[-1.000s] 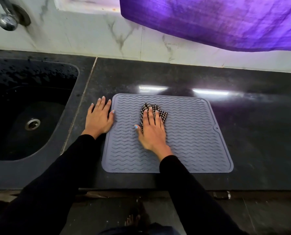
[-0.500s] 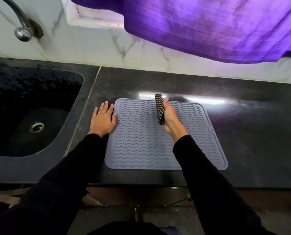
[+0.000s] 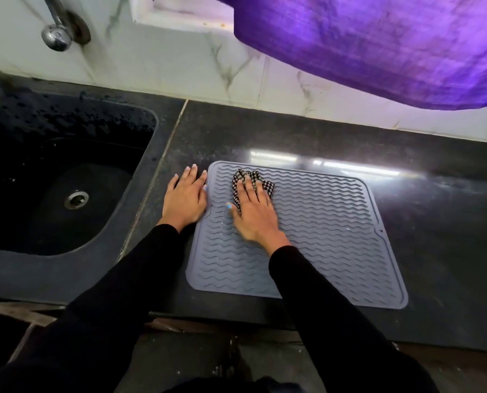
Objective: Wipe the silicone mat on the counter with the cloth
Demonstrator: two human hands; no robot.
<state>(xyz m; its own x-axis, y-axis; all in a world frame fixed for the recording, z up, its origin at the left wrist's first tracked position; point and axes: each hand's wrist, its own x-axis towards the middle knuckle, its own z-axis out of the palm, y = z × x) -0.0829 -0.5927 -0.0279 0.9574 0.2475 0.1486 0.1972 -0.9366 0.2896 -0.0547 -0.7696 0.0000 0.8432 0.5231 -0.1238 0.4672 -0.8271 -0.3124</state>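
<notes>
We had the silicone mat [image 3: 321,236] lying flat on the dark counter [image 3: 449,251], to the right of the sink [image 3: 52,180], its wavy ridges facing up. Our left hand [image 3: 184,198] lay flat on the counter just beside the mat's left edge, fingers straight and relaxed, its thumb side touching the rim. We judged it was there to brace the mat so that it would not slide under the strokes. It gripped nothing.

Our right hand [image 3: 252,211] pressed the checked cloth [image 3: 252,180] down onto the far left part of the mat. The cloth was bunched under the palm, with a crumpled edge showing beyond the fingertips toward the far side. The fingers were stretched out and spread over the cloth, pressing rather than pinching it. This looked to us like a way to put broad pressure into the grooves. The thumb reached toward the left, its tip off the cloth.

The near and right parts of the mat lay uncovered. A purple curtain [image 3: 378,46] hung over the far right of the counter, well apart from our hands, and a tap [image 3: 56,36] stood above the sink.
</notes>
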